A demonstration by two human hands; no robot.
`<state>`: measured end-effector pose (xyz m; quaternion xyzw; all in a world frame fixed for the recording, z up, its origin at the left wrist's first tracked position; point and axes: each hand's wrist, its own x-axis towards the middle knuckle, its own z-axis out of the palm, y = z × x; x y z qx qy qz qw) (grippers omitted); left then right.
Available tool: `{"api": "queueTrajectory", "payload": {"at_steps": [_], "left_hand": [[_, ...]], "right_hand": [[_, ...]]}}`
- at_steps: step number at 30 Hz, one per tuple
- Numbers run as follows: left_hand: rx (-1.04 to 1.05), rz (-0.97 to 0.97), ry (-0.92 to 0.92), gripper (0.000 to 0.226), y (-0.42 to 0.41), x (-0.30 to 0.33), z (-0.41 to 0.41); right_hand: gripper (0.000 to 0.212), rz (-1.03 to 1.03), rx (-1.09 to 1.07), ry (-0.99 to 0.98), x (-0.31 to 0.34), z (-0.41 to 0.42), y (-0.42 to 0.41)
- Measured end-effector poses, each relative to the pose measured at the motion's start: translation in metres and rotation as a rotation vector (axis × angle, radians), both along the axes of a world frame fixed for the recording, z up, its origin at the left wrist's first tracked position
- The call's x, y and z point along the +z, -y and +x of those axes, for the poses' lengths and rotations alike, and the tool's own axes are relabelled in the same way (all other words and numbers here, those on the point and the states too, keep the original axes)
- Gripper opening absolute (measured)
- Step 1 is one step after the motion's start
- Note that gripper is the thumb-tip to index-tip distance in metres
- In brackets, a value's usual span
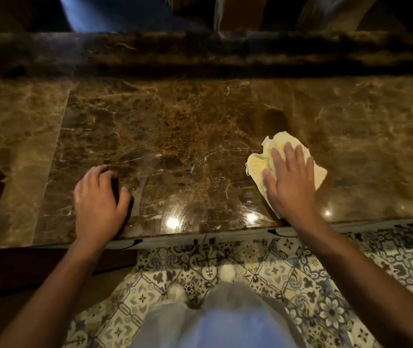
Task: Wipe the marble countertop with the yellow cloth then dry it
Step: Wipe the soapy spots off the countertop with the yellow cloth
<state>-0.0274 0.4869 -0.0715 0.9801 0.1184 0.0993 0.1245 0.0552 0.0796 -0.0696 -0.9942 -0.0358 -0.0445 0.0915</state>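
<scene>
The crumpled pale yellow cloth [285, 162] lies near the front edge of the glossy brown marble counter [175, 146], pressed flat under the right hand [288, 179], fingers spread straight. The left hand [97, 197] rests on the counter, fingers loosely curled, holding nothing. Soft, light and limp, the cloth probably slides best under a flat palm on its middle.

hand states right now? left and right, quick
Left hand: holds nothing, fingers loosely curled, resting on the marble countertop.
Right hand: open, flat, pressing the yellow cloth onto the countertop.
</scene>
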Motion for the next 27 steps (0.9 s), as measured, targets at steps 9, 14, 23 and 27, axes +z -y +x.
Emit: {"api": "queueTrajectory", "payload": {"at_steps": [9, 14, 23, 27], "left_hand": [[0.058, -0.026, -0.065, 0.066, 0.001, 0.001, 0.001], [0.055, -0.036, -0.067, 0.059, 0.0, 0.003, 0.002], [0.024, -0.08, -0.093, 0.061, -0.006, 0.004, -0.001], [0.013, 0.018, -0.106, 0.06, -0.03, 0.008, -0.012]], "right_hand": [[0.068, -0.037, -0.04, -0.107, 0.004, 0.063, -0.063], [0.061, 0.03, 0.335, -0.097, 0.01, 0.036, -0.128], [0.048, 0.329, 0.699, -0.078, 0.007, -0.07, -0.131], [0.044, 0.397, 0.58, -0.017, 0.023, -0.054, -0.097]]}}
